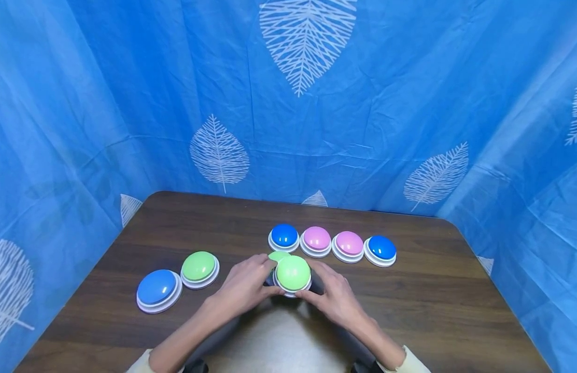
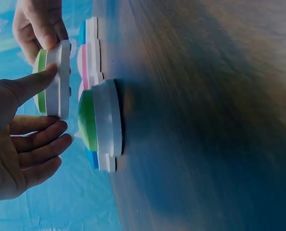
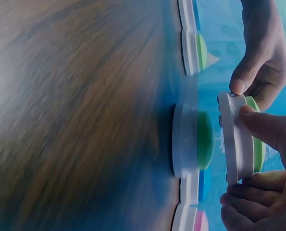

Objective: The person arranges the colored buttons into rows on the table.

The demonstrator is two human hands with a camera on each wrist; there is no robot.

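Note:
A green push button (image 1: 293,273) with a white base is held up off the table between both hands. My left hand (image 1: 248,280) grips its left side, thumb on the white base. From the opposite side my right hand (image 1: 334,294) holds it the same way. In the right wrist view, small dark feet show under the held button's base (image 3: 235,139). Just behind it in the head view, partly hidden, a second green button (image 1: 278,255) stands on the table; its dome (image 2: 86,120) shows plainly in the left wrist view.
Beyond the hands stands a row: blue button (image 1: 284,235), pink button (image 1: 316,238), another pink button (image 1: 349,243) and blue button (image 1: 382,247). Toward the left of the wooden table (image 1: 433,311) sit a green button (image 1: 198,266) and a larger blue button (image 1: 156,287). Blue curtains (image 1: 363,129) surround the table.

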